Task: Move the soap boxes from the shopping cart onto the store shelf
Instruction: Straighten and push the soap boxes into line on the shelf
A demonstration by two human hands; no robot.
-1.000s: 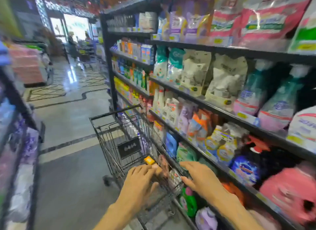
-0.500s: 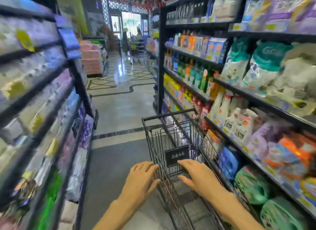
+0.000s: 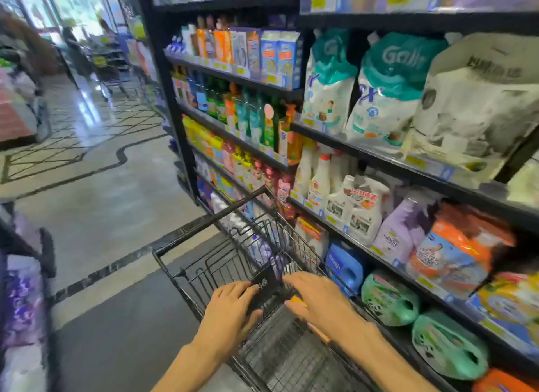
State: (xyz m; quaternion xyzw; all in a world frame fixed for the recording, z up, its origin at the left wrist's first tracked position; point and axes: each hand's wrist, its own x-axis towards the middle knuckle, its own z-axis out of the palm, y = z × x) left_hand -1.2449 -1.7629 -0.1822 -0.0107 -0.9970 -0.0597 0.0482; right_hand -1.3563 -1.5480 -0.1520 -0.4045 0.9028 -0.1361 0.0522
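The soap boxes are hard to find in this view: only a small orange-yellow corner (image 3: pixel 297 300) shows inside the shopping cart (image 3: pixel 221 263), just under the right hand (image 3: pixel 318 302), and it may be one of them, but the picture is too blurred to be sure. So little of it shows that I cannot tell its long axis or which way it points.

The cart is a black wire basket with its long axis running from the person toward the far end of the aisle, tilted a little to the right. Its right side wall stands just beside the store shelf (image 3: pixel 379 161), almost touching the lower boards. The black top bar of its far end (image 3: pixel 210 219) lies slanted, its right end close to the shelf.

On the left of the cart the grey floor (image 3: pixel 96 216) is wide and open as far as the other rack (image 3: pixel 23 289) at the left edge.

The left hand (image 3: pixel 230 316) lies palm down on the near rim of the cart, fingers together and slightly bent, beside a small black sign plate (image 3: pixel 267 285). The right hand reaches over the same rim into the basket, fingers stretched and a little apart; I cannot tell if they grip anything.

The shelf boards are full of bottles and pouches up to their front edges.
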